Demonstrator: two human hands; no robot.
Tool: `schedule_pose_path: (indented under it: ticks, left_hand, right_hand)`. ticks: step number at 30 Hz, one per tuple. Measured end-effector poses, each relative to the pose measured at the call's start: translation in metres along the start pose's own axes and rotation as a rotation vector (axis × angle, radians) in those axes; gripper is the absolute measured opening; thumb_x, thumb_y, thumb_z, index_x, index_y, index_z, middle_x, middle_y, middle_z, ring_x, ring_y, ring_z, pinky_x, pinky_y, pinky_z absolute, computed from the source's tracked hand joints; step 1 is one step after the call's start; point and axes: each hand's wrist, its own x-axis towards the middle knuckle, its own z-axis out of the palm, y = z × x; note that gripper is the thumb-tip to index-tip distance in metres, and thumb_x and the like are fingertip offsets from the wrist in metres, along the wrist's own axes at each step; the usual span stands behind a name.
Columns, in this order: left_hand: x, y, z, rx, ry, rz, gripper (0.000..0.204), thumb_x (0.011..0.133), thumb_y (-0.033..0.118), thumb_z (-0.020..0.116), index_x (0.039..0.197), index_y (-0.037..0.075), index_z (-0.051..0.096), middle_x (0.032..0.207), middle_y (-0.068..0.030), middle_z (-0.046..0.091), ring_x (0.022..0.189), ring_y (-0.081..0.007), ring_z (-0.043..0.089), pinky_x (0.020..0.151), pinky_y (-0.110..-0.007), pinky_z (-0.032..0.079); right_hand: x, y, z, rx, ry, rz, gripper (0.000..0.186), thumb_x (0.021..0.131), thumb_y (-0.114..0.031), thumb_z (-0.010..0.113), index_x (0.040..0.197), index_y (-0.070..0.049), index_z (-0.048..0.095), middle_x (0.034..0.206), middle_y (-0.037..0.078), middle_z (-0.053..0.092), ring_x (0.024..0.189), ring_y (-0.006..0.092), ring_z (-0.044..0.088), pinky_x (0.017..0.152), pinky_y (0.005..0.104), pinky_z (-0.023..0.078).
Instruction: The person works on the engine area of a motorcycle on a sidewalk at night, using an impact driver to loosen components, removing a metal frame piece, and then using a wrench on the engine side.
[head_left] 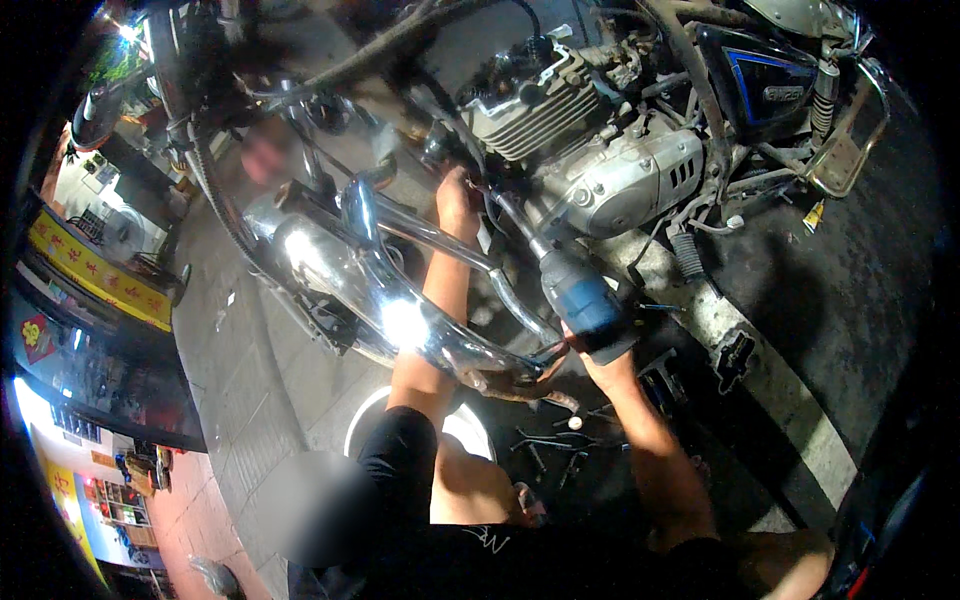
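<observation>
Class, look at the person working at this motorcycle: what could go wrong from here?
The left hand is close to the far end of the shaft of the power tool; if the shaft spins or slips, that hand might get hurt. Only the right hand is on the tool's body, so it could twist. Loose tools lie on the dark floor, where one might be overlooked.

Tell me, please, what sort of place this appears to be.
It is probably a motorcycle repair spot: a motorcycle engine sits close by, the right hand grips a dark, blue-marked power tool, and hand tools lie scattered about.
</observation>
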Motion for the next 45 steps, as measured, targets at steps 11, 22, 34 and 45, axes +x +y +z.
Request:
schedule_pose_path:
  ticks: [11,22,34,45]
  left_hand:
    - [-0.006,0.034,0.005,-0.053,-0.144,-0.438,0.022,0.092,0.027,0.050,0.079,0.010,0.053,0.065,-0.0008,0.049,0.046,-0.0114,0.038,0.036,-0.024,0.027]
    - [0.007,0.049,-0.007,0.068,-0.321,-0.493,0.012,0.090,0.019,0.045,0.080,0.011,0.045,0.061,-0.0021,0.041,0.046,-0.0114,0.037,0.038,-0.023,0.026]
    - [0.008,0.045,-0.016,-0.059,-0.316,-0.494,0.013,0.090,0.018,0.050,0.082,0.007,0.050,0.067,-0.0032,0.046,0.049,-0.0111,0.038,0.040,-0.023,0.030]
    - [0.036,0.030,-0.017,-0.144,-0.389,-0.569,0.011,0.087,0.017,0.053,0.081,0.013,0.046,0.063,-0.0010,0.042,0.050,-0.0114,0.039,0.041,-0.023,0.029]
  right_hand:
    - [0.012,-0.026,-0.011,0.129,0.068,0.001,0.062,0.076,-0.009,0.072,0.133,-0.009,0.049,0.118,0.018,0.062,0.107,0.0285,0.062,0.091,0.0362,0.048]
    - [0.012,-0.030,-0.002,0.065,0.064,0.089,0.059,0.074,-0.011,0.074,0.127,-0.002,0.050,0.115,0.014,0.062,0.104,0.0220,0.060,0.092,0.0337,0.045]
    - [0.012,-0.031,-0.006,-0.023,0.055,-0.024,0.062,0.075,-0.009,0.073,0.130,-0.002,0.045,0.114,0.015,0.062,0.102,0.0239,0.060,0.091,0.0350,0.047]
    - [0.003,0.015,0.001,1.185,0.056,0.582,0.038,0.097,-0.014,0.045,0.133,-0.002,0.045,0.121,0.012,0.057,0.106,0.0207,0.058,0.093,0.0339,0.046]
